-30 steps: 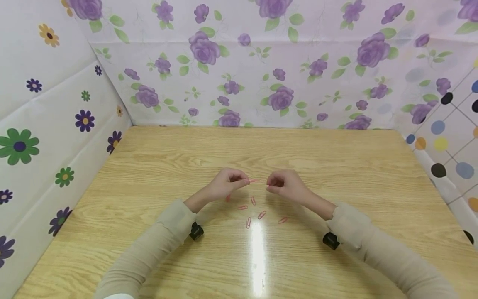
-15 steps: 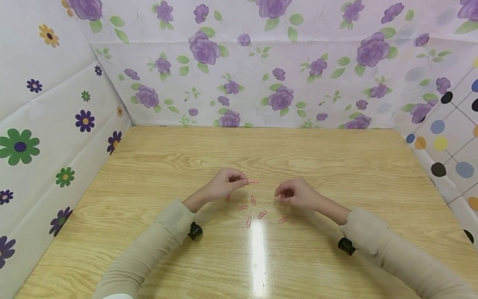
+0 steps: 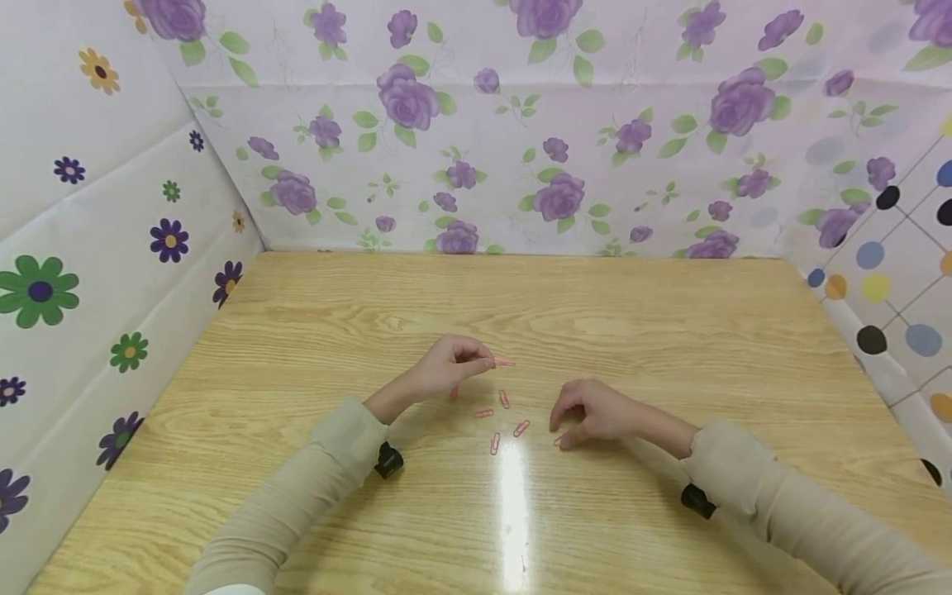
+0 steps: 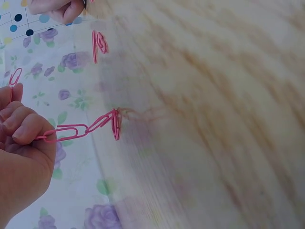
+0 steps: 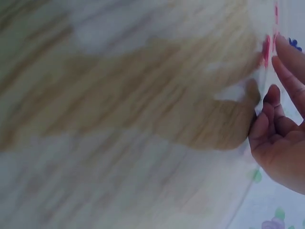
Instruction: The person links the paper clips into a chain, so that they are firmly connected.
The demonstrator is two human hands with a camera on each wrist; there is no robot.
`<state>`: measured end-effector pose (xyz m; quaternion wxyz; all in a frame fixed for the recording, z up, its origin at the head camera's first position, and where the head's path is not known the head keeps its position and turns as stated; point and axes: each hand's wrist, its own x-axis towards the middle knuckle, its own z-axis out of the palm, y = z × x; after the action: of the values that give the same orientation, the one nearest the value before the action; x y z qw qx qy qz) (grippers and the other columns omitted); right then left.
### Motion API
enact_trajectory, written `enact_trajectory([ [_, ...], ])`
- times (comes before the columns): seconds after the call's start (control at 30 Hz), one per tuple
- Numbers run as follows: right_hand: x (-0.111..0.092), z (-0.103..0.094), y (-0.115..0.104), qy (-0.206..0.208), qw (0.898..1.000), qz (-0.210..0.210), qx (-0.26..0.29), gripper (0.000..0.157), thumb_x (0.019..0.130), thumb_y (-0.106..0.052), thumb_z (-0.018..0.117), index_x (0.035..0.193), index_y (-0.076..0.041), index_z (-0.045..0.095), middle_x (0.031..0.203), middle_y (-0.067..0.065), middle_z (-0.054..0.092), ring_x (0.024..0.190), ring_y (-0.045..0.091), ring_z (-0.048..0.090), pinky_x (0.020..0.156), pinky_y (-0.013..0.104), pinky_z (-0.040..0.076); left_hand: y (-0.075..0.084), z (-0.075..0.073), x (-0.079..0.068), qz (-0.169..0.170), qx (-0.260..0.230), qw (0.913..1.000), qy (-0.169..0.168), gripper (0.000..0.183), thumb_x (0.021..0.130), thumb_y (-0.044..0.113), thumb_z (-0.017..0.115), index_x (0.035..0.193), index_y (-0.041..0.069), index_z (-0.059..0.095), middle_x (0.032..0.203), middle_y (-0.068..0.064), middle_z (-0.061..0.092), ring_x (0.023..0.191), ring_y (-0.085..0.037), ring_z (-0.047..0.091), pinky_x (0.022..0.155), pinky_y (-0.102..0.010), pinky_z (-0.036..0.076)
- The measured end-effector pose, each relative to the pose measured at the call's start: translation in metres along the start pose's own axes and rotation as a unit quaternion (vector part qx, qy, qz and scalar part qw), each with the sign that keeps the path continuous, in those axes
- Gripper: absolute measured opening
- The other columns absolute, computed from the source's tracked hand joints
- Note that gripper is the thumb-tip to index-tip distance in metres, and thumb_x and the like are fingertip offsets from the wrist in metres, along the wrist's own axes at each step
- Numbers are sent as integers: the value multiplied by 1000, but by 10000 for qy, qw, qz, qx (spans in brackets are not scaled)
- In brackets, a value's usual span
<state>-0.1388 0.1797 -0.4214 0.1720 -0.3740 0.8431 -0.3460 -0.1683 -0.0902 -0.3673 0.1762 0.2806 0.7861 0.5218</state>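
Observation:
My left hand [image 3: 449,368] holds linked pink paper clips in its fingers. One paper clip [image 4: 16,76] sticks out beyond its fingertips. From the other side of the fist, a chain of paper clips [image 4: 67,133] trails down to the table. My right hand [image 3: 598,411] is low over the table to the right, thumb and index finger apart. A loose pink paper clip [image 3: 558,442] lies at its thumb tip, partly hidden by the thumb. In the right wrist view the remaining fingers are bent loosely near the tabletop.
Several more pink paper clips [image 3: 521,427] lie scattered on the wooden table [image 3: 654,314] between the hands. Flower-printed cloth [image 3: 335,165] stands along the back edge and the left side, and dotted cloth along the right.
My right hand has moved away from beside the left hand, right and toward me, down to the rightmost loose paper clip, its fingers spreading. My left hand stays nearly still with its chain.

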Motion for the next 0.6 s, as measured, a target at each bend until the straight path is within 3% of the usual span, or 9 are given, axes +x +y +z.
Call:
enact_trajectory([
  [0.27,1,5,-3,-196,9993,232,-201,12,72,-6,75,70,-14,66,75,-8,54,76,8,46,69,24,40,-6,1,1,-65,-191,9997,-106,17,92,6,52,93,-4,66,64,2,53,41,-7,29,41,-24,32],
  [0.47,2,0,-2,-114,9979,411,497,7,78,-5,69,77,-11,66,72,-6,60,67,7,51,61,22,45,-5,1,0,-210,-295,9991,-207,17,93,6,51,96,-4,65,67,0,55,37,-8,32,37,-38,37],
  [0.6,6,-3,1,125,9966,308,760,11,82,-2,65,93,-5,66,72,-1,59,63,8,49,56,22,42,-5,1,1,-202,-275,9991,-239,18,93,7,51,97,-4,65,64,0,54,36,-8,33,38,-43,37],
])
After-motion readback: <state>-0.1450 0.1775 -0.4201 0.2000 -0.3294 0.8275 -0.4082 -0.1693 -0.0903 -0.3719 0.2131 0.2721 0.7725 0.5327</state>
